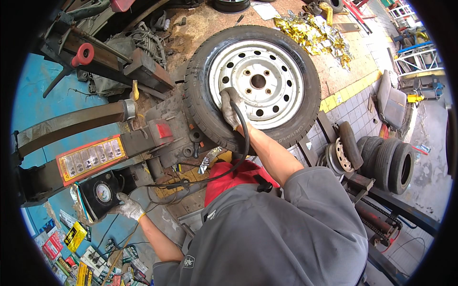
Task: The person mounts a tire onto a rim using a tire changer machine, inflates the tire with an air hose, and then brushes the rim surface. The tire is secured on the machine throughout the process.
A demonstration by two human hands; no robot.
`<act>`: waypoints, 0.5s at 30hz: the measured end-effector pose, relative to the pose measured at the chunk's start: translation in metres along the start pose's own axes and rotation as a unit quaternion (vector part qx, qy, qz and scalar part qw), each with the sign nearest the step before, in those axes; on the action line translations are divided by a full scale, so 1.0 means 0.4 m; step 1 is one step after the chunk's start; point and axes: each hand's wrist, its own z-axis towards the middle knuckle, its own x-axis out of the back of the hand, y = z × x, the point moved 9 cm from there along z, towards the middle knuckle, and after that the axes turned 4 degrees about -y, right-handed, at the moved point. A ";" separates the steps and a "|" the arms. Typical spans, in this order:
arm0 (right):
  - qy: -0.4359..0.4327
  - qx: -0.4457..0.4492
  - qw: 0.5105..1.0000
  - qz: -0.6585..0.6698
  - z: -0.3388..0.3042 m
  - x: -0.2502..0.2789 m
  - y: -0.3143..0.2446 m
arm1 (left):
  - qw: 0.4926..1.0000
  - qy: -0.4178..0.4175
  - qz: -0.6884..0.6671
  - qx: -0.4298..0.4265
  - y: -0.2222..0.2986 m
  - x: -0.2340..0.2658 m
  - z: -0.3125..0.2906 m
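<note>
Printed and raised markings are spread across the workshop.
Pale lettering is carried by the black tyre's sidewall (299,129); lines of print and dark pictograms are set on a red-bordered yellow and whitish label (92,158); a marked scale is borne by the round, white-faced gauge (103,192); a pale emblem (189,261) is seen on the grey garment (281,233); print, too small to be made out, is shown on the colourful packages (75,236).

Round gauge (103,192), illegible at this size.
</note>
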 end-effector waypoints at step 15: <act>-0.016 -0.055 0.997 0.047 -0.004 -0.007 0.019 | 0.996 0.020 0.089 -0.011 -0.024 -0.004 0.000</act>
